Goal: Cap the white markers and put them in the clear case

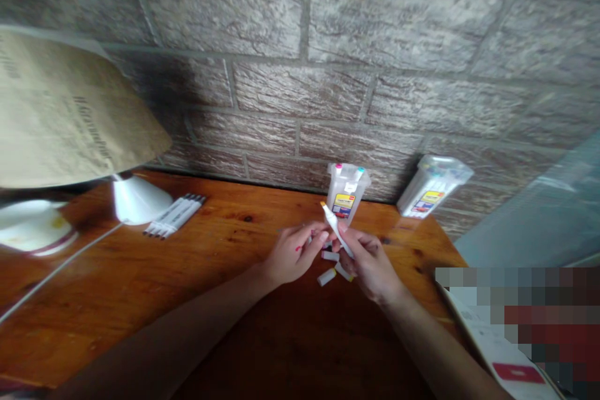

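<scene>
A white marker [336, 225] with a bare orange tip is gripped near its lower end by my right hand [370, 262]. The tip points up and to the left. Close beside it, my left hand [295, 251] is closed with thumb and fingers together; whatever it pinches is hidden. A red smudge marks its back. Beneath and between the hands lie several small white marker caps [327, 277] with coloured ends. Just behind them, a clear plastic case [349, 190] stands upright, with a pink-ended and a teal-ended marker at its top.
A second clear case [431, 186] of markers stands by the wall at right. At left, a row of white markers [174, 215] lies beside a lamp [140, 199] with its cord and a white cup [35, 228]. A brick wall [300, 75] closes off the back.
</scene>
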Demonstrator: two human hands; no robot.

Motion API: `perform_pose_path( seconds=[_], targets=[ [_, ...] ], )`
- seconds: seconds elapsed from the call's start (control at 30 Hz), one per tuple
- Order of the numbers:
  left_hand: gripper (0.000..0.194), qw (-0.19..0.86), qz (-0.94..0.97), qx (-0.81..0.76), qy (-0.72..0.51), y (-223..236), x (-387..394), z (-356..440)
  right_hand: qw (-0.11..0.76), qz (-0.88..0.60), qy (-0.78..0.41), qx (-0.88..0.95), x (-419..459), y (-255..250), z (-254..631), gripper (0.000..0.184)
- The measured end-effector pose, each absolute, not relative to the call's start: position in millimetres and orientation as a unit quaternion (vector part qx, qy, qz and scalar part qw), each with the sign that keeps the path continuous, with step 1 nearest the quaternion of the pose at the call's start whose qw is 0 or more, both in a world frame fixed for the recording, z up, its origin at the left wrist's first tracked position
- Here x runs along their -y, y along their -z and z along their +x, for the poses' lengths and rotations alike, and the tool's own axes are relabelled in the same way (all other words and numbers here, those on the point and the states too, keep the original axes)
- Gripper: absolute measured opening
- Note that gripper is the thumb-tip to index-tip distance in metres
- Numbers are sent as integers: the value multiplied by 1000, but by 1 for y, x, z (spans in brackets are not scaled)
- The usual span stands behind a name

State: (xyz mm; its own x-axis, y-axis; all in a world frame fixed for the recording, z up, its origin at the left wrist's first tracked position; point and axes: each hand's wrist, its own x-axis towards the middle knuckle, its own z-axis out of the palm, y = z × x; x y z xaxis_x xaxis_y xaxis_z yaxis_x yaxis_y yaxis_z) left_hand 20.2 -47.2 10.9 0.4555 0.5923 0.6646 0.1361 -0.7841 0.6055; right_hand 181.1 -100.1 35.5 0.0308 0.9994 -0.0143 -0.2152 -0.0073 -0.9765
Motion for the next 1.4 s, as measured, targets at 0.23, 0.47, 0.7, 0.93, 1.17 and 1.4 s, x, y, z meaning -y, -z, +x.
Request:
perform_pose_path(
  seconds=[0.23, 0.47, 0.7, 0.93, 1.17, 1.4],
  targets=[
    [31, 319, 781, -235, -483, -14, 49, 21, 489, -462, -541, 505, 102, -31, 177, 56],
    [46, 477, 690, -274, -471, -19, 46, 27, 406, -503, -504, 573, 98, -51, 215, 46],
    [49, 556, 619, -300, -467, -11, 40, 30, 210, -541, -429, 692, 101, -65, 268, 32],
    [51, 631, 611, -280, -389, -13, 44, 31, 131, -573, -382, 713, 100, -60, 267, 25],
    [48, 617, 659, -271, -334, -15, 46, 30, 189, -549, -381, 719, 103, -62, 264, 28],
    [33, 496, 757, -253, -342, -18, 48, 24, 382, -505, -421, 650, 100, -70, 253, 41]
  ],
)
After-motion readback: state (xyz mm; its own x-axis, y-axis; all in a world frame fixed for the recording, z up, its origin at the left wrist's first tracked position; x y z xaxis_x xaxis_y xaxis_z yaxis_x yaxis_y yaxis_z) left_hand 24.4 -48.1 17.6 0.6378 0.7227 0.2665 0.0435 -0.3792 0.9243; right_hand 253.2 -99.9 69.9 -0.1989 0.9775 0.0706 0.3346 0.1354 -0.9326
